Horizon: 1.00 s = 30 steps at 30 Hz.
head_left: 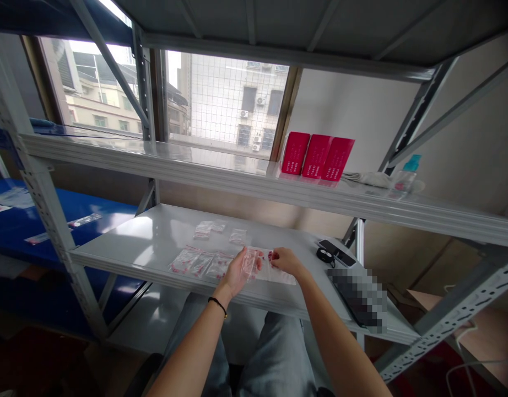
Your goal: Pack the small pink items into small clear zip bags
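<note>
Plastic bags (192, 262) on metal shelf (155, 237)

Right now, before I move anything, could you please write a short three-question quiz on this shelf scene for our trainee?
1. True or false: the black wristband is on the left hand.
2. How many red boxes stand on the upper shelf? A) two B) three C) five
3. Which hand is nearer the black phone?

Key: 1) True. 2) B. 3) The right hand.
</note>
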{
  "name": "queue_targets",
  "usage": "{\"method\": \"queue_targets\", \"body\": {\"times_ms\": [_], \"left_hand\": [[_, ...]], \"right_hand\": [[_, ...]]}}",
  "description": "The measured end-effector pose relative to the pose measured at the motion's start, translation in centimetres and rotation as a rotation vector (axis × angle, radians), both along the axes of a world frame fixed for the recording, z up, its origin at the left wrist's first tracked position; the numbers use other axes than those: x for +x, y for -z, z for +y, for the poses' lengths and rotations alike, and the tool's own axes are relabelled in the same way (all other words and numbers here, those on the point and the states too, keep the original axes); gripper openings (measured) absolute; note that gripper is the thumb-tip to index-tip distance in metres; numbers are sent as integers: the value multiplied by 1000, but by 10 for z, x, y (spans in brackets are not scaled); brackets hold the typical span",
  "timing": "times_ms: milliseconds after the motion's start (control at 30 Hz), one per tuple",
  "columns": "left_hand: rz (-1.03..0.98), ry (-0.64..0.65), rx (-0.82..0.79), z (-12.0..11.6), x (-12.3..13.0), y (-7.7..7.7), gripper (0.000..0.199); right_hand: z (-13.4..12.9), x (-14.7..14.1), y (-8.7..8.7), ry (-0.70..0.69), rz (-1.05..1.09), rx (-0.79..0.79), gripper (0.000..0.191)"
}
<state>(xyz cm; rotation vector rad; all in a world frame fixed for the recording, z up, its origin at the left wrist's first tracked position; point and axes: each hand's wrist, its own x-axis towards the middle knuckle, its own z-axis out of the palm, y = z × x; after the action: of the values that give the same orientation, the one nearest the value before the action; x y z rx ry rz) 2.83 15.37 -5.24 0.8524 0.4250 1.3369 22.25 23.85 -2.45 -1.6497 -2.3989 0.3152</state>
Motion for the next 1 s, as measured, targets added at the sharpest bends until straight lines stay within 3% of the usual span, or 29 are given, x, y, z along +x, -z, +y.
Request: {"method": "queue_targets", "body": {"times_ms": [200,333,467,600,733,800,900,1000], "left_hand": [[25,-11,-9,0,1,0,57],[53,12,-42,-1,1,1,57],[81,17,-68,-1,2,4,57],[100,-28,-12,-2,5,7,52],[102,-47,68,-2,6,7,49],[102,-41,56,-1,6,7,48],[106,-32,53,-1,5,7,49],[100,-29,71,-2,5,7,46]], "right_hand": [[-7,6,-10,3,154,44,9],[-18,5,-37,-58,318,69,14],[-39,-10,-70,-207,441,61,22],[-59,-27,-85,-360,453,-43,16],[-63,-35,-87,-389,380,-118,20],[-69,-34,-97,-399,375,-86,21],[-101,-21,-121,-418,439,78,24],[-163,6,-134,-458,532,236,29]]}}
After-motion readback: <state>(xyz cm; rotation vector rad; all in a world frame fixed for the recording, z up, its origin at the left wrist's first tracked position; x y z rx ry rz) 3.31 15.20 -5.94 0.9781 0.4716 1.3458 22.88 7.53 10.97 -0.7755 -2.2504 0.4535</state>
